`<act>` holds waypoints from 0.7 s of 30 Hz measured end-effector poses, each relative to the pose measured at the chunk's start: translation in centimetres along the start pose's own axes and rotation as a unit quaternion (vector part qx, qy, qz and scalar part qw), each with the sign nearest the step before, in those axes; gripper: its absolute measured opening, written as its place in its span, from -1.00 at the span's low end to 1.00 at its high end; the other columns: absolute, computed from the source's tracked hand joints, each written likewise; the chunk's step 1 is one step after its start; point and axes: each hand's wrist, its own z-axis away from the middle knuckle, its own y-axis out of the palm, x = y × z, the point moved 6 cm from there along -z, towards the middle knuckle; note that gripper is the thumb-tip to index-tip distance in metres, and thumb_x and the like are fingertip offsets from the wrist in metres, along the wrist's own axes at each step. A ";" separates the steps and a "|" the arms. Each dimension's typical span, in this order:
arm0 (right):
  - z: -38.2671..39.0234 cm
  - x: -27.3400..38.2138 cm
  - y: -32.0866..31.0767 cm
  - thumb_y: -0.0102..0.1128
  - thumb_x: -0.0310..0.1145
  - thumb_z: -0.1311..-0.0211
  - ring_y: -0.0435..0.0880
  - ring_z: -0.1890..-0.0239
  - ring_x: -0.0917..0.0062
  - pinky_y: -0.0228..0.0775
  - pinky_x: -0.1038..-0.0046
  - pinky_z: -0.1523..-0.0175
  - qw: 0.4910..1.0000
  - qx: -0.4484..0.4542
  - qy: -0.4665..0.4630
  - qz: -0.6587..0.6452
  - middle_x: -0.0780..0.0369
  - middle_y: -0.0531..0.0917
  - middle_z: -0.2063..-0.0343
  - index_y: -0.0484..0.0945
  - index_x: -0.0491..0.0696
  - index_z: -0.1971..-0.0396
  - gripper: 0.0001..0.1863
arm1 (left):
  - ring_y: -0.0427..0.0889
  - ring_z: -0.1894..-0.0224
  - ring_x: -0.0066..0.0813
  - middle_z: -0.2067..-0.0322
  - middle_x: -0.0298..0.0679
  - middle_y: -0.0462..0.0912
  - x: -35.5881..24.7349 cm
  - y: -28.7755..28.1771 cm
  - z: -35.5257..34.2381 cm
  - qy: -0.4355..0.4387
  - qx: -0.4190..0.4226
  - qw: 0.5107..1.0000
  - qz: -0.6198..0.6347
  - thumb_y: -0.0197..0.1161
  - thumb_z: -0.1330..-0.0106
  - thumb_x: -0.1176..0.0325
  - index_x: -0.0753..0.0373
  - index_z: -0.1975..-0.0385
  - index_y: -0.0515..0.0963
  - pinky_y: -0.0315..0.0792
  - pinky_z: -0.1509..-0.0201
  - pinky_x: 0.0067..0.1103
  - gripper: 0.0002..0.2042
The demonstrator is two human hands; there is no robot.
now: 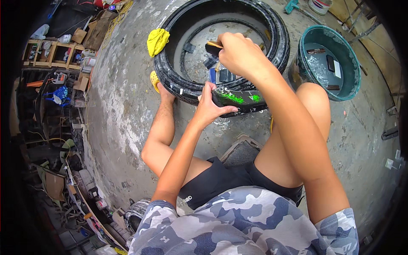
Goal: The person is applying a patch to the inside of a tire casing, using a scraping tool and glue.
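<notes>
My left hand [212, 104] grips the near end of a dark curved piece [240, 106] with bright green patches and white marks, held at the tire's near edge. My right hand [236, 55] is above the tire's opening, wrapped round a black and orange-brown tool [212, 47], partly hidden by my fingers. The large black tire [165, 70] lies flat, with murky liquid, dark rectangular pieces [226, 75] and a blue bar [212, 75] inside it. A yellow cloth [156, 41] is draped over its left rim.
At the right stands a teal bucket [355, 74] of watery liquid with small blocks inside. A teal-handled tool [293, 7] and a white pail [321, 5] are at the top. Cluttered wooden shelving [53, 63] and assorted objects line the left side. My bent legs flank the work.
</notes>
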 end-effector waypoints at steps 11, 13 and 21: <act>-0.4 -0.2 0.1 0.14 -0.46 -0.02 0.68 0.10 -0.03 0.52 0.07 -0.05 1.000 0.000 -0.003 -0.001 -0.14 0.68 0.24 0.67 -0.23 0.24 -0.71 | 0.43 0.04 -0.14 0.15 -0.12 0.36 2.3 0.7 -1.4 -0.003 -0.069 0.996 -0.055 0.54 0.18 0.36 0.25 0.08 0.24 0.25 -0.06 -0.34 -0.33; -0.4 -0.1 0.3 0.15 -0.46 -0.02 0.68 0.10 -0.02 0.52 0.07 -0.04 1.000 -0.006 -0.003 -0.003 -0.14 0.68 0.24 0.67 -0.23 0.24 -0.71 | 0.44 0.01 -0.10 0.14 -0.13 0.38 2.1 0.8 -1.1 0.000 -0.084 0.995 -0.055 0.43 0.12 0.46 0.25 0.04 0.24 0.23 -0.07 -0.34 -0.39; -0.7 0.2 0.7 0.15 -0.45 -0.02 0.69 0.11 -0.01 0.54 0.10 -0.02 1.000 0.007 -0.006 0.001 -0.14 0.68 0.24 0.66 -0.22 0.23 -0.71 | 0.37 -0.05 -0.22 0.04 -0.19 0.38 0.0 0.5 -0.5 0.118 -0.144 0.979 -0.079 0.30 0.11 0.59 0.05 0.01 0.54 0.16 -0.21 -0.35 -0.45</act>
